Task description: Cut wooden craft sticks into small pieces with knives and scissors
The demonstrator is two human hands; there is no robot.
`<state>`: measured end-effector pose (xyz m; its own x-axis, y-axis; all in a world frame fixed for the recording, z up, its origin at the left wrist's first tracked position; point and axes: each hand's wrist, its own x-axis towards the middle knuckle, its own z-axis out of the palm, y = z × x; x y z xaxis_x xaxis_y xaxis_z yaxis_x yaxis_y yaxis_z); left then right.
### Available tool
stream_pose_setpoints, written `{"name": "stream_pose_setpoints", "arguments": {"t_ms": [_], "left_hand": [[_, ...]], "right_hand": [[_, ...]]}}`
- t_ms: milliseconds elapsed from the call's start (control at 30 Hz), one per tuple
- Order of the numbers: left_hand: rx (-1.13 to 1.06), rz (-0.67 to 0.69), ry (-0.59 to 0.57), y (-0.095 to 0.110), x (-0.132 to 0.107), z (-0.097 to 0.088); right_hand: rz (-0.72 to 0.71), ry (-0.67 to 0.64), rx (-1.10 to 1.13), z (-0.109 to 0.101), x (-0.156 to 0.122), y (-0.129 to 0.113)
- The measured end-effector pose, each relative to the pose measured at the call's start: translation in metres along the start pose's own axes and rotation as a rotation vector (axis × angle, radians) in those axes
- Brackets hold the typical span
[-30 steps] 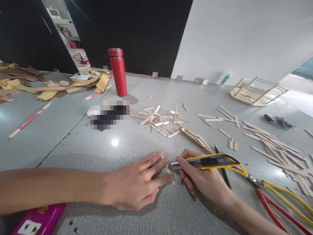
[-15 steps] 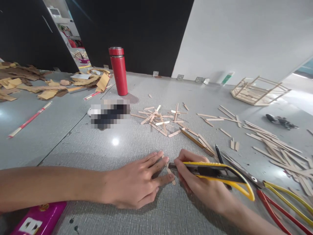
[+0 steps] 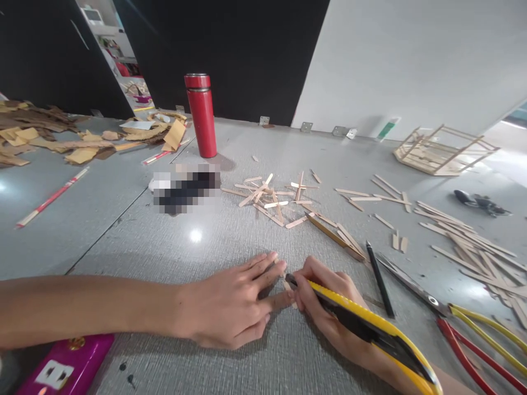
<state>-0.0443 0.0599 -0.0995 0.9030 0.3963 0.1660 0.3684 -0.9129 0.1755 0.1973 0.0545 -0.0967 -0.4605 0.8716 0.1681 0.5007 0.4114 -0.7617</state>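
My left hand [image 3: 234, 304] lies palm down on the grey table, its fingers spread, with fingertips pressing on a small wooden craft stick [image 3: 287, 286] that they partly cover. My right hand [image 3: 327, 323] is closed round a yellow and black utility knife [image 3: 362, 307]. The knife's tip meets the stick between two of my left fingers; the exact cut point is too small to make out. Just right of my right hand lies a black pen [image 3: 379, 282], and beyond it scissors [image 3: 430, 299] with red and yellow handles.
Loose craft sticks [image 3: 267, 200] lie ahead, with more piled at right [image 3: 473, 241]. A red flask [image 3: 201, 115] stands at the back. A stick frame [image 3: 448, 151] sits back right, cardboard scraps [image 3: 82, 145] back left. A purple power strip [image 3: 82, 362] is at front left.
The knife's handle has swung down towards me and its body has rolled in my right hand. My left hand stays pressed on the stick. The view has shifted slightly.
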Motion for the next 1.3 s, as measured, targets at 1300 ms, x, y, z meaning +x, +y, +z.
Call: {"name": "stream_pose_setpoints", "arguments": {"t_ms": [1300], "left_hand": [[0.016, -0.004, -0.020, -0.002, -0.001, -0.003]], "right_hand": [[0.030, 0.090, 0.033, 0.006, 0.005, 0.001]]}}
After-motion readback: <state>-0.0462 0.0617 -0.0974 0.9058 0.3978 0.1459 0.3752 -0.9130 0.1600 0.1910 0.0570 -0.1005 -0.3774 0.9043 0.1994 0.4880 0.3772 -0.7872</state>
